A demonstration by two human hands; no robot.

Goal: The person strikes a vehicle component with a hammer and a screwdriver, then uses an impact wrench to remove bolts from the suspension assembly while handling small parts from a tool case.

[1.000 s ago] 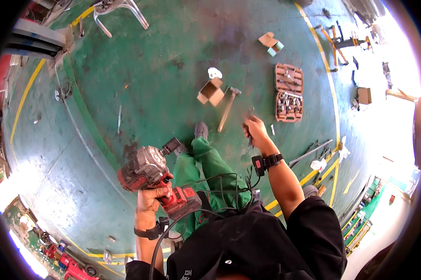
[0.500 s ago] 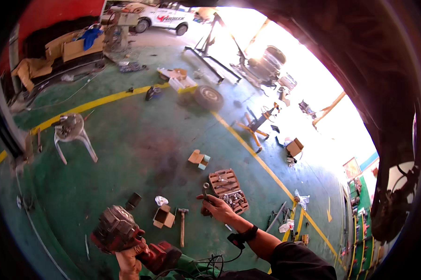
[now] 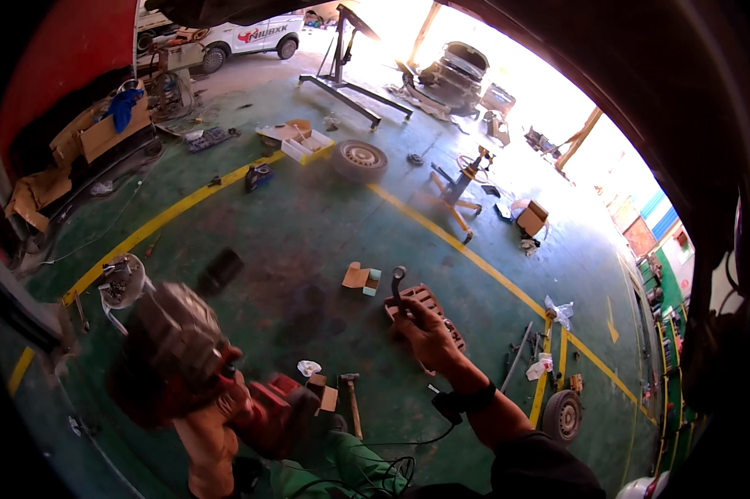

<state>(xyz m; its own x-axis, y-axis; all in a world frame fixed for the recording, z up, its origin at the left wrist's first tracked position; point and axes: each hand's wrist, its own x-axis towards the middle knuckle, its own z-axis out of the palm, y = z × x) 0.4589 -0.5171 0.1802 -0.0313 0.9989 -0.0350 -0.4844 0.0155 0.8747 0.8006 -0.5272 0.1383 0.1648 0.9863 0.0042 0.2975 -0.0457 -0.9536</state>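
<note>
My left hand (image 3: pixel 217 416) is wrapped round the handle of a red and black cordless impact wrench (image 3: pixel 171 341), blurred by motion. Off its front end shows a dark, smeared shape (image 3: pixel 221 270), perhaps a socket. In my right hand (image 3: pixel 429 337) is a ring spanner (image 3: pixel 397 287), its ring end pointing up and away from me. Beyond that hand, on the floor, lies an opened brown tool case (image 3: pixel 454 333), partly hidden by my fingers. A hammer (image 3: pixel 354 407) and a cardboard box (image 3: pixel 325 395) lie on the floor between my arms.
A white stool (image 3: pixel 123 279) bearing small parts stands at left, partly behind the impact wrench. Wheels (image 3: pixel 360 160) (image 3: pixel 563 416) lie far ahead and at right. A yellow-legged stand (image 3: pixel 458 195), a small opened box (image 3: pixel 362 279) and long bars (image 3: pixel 518 358) are on the green floor. A dark overhang borders the right.
The impact wrench has risen closer and moved left, now overlapping the stool. My right hand with the spanner has shifted right and up, covering part of the tool case. The view has turned.
</note>
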